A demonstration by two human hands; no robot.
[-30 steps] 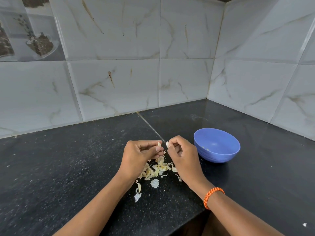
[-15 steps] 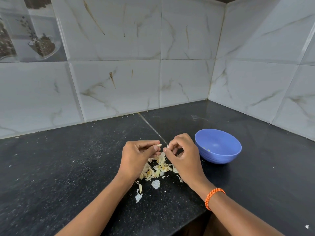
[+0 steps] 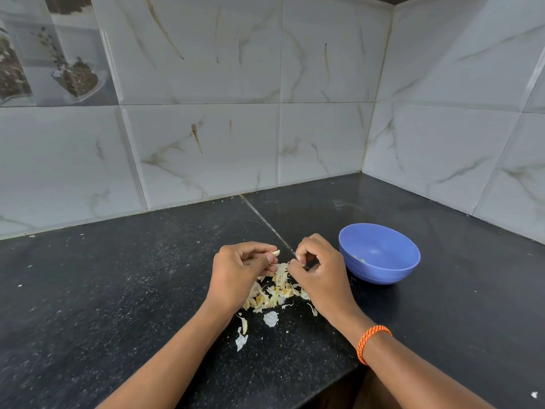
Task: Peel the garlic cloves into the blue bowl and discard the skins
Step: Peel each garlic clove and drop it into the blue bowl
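The garlic clove (image 3: 275, 252) is pinched at the fingertips of the left hand (image 3: 239, 270), its pale tip pointed right, toward the right hand (image 3: 320, 274) just beside it. The right hand's fingers are curled in a pinch; whether a scrap of skin is held cannot be told. In the head view, the blue bowl (image 3: 383, 273) stands to the right, just beyond the right hand, so that hand is judged nearer for the drop. The skins (image 3: 274, 293) are heaped on the counter (image 3: 118, 290) beneath both hands.

Blue bowl (image 3: 380, 273) right — skins (image 3: 272, 293) below.
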